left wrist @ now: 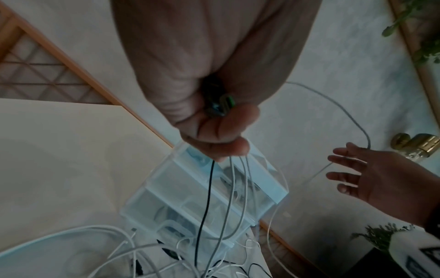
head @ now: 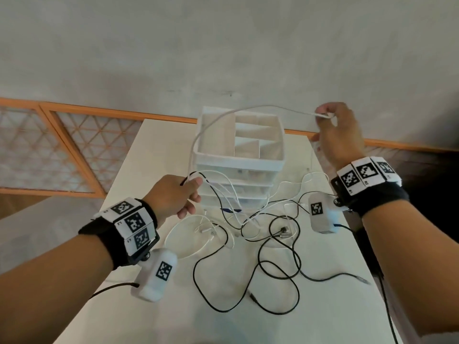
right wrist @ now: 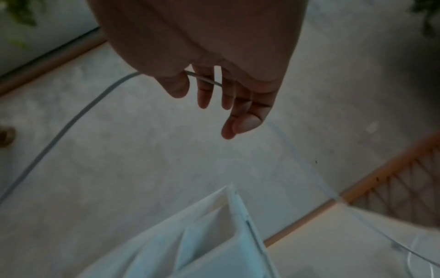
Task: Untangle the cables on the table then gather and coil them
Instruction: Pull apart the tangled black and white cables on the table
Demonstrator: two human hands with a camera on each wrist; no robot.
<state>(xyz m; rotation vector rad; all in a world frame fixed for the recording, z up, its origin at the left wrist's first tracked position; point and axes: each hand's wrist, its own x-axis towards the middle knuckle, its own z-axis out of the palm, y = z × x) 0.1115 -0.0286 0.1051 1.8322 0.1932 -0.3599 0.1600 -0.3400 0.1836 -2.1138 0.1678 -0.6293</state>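
A tangle of black and white cables (head: 248, 227) lies on the white table (head: 173, 319) in front of me. My left hand (head: 193, 184) is raised above the table's left side and grips a bunch of strands, one black and several white (left wrist: 228, 188), which hang down into the tangle. One white cable (head: 268, 106) arcs up from that fist, over the drawer unit, to my right hand (head: 325, 116). The right hand is held high at the right and pinches this cable (right wrist: 71, 122) between thumb and forefinger, with the other fingers (right wrist: 228, 97) spread.
A white plastic drawer organizer (head: 238, 160) with open top compartments stands at the table's back middle, under the raised cable. Loose plug ends (head: 283, 232) lie in the tangle. Wooden lattice panels (head: 49, 150) run along the wall. A brass object (left wrist: 416, 144) sits to the right.
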